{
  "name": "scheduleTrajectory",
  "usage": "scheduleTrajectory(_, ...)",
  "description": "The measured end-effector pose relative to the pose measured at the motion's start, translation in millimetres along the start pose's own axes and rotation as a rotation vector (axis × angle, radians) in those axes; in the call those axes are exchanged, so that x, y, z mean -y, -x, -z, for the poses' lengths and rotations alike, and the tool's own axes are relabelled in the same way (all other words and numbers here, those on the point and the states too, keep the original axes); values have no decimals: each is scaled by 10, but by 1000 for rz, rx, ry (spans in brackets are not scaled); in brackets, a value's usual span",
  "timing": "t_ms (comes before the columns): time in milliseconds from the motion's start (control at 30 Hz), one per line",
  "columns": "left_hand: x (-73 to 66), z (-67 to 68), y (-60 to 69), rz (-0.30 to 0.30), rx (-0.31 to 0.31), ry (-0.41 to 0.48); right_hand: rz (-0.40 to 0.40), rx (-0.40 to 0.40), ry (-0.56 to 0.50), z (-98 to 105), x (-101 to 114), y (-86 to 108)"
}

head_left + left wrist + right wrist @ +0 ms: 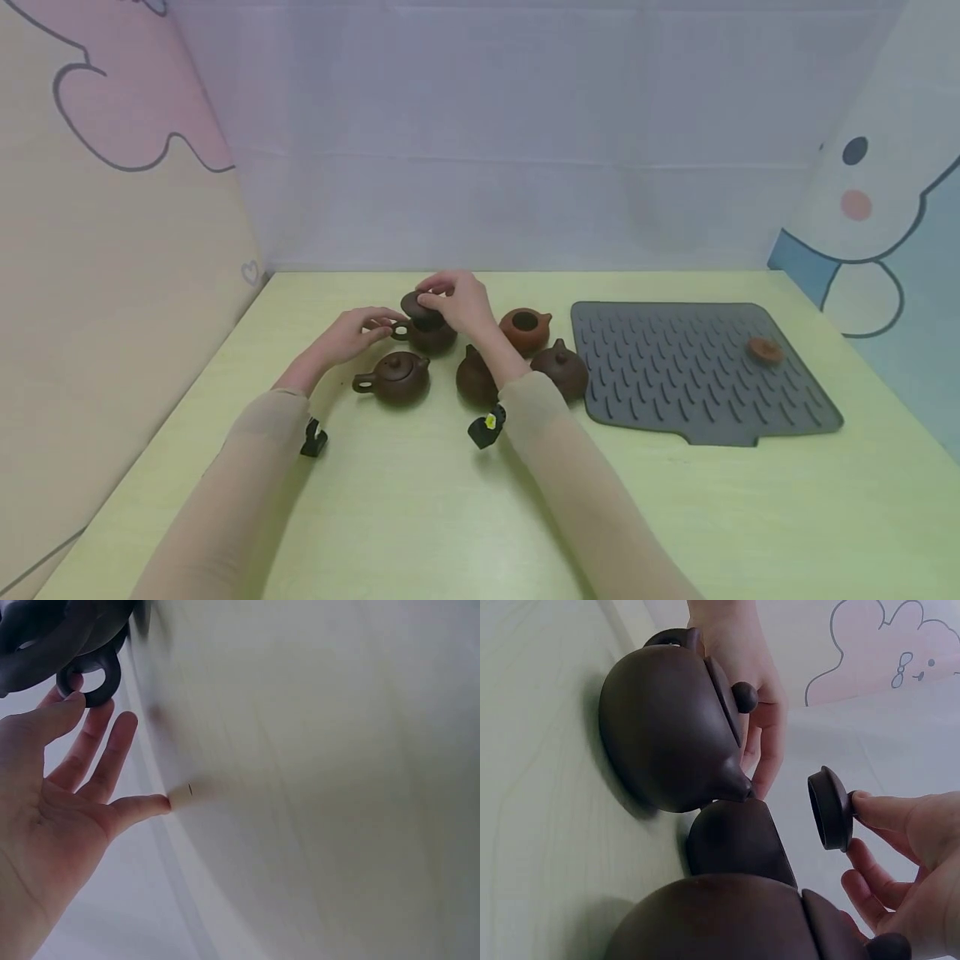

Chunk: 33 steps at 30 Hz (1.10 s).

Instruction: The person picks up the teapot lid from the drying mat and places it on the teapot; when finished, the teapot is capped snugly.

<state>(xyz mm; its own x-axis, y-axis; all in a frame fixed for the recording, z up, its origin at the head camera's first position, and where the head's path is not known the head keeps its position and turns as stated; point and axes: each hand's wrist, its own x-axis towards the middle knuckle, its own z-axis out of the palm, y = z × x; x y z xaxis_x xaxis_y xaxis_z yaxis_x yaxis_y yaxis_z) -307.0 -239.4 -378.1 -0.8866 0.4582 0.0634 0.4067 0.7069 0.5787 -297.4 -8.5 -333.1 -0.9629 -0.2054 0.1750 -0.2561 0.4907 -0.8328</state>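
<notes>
My right hand holds a dark brown teapot lid by its knob, tilted above an open dark teapot. In the right wrist view a gap shows between the lid and that teapot. At the pot's left side, my left hand pinches its ring handle between thumb and forefinger, the other fingers spread. Just in front of it sits a lidded dark teapot, its spout pointing right. Beneath my right forearm stands another dark teapot, partly hidden.
A reddish-brown teapot without a lid stands right of my right hand. Nearer me is a lidded dark teapot, close to the grey ridged mat. On the mat lies a reddish-brown lid. A wall backs the table.
</notes>
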Motion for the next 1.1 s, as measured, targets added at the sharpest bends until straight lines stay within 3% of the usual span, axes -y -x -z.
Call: scheduleTrajectory(1100, -17, 3, 16, 10, -4, -3, -91, 64, 150, -36, -106, 23)
